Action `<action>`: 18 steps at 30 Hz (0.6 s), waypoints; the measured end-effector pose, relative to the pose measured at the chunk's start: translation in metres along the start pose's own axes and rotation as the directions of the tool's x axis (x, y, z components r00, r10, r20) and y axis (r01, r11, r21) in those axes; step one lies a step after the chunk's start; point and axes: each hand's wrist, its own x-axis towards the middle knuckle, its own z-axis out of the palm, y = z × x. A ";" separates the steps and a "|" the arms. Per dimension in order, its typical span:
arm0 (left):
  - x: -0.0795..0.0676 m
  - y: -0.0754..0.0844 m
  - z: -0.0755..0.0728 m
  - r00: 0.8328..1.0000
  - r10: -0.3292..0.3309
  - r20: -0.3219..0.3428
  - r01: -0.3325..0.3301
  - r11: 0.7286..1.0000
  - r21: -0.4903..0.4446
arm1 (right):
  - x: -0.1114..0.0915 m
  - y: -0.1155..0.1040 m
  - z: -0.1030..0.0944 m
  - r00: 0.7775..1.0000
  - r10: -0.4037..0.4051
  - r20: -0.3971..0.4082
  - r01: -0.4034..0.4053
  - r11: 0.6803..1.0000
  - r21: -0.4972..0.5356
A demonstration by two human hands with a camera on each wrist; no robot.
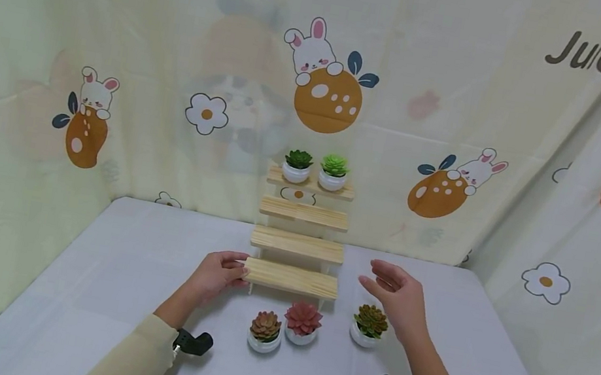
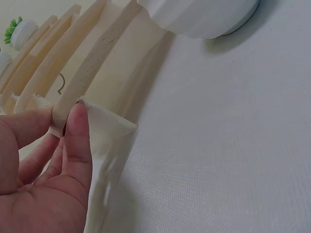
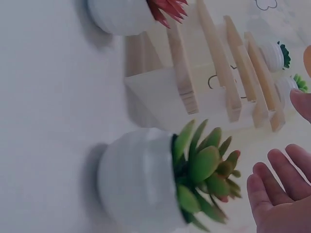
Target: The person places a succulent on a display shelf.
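A tiered wooden shelf stands at the back of the table. My left hand pinches the left end of its lowest board between thumb and fingers. My right hand is held in the air right of the shelf, fingers loosely bent around nothing. Just below it sits a green-brown succulent in a white pot. In front of the shelf stand a pink-red succulent and a brownish succulent, both in white pots. A dark green succulent and a bright green succulent occupy the top board.
A white cloth covers the table. Behind the shelf hangs a printed curtain with rabbits and flowers, and another curtain side borders the right. Each wrist carries a small black camera.
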 end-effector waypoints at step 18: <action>-0.002 0.002 0.001 1.000 -0.010 0.001 0.010 1.000 -0.004 | -0.045 0.031 0.001 0.988 0.106 0.109 -0.106 0.994 -0.012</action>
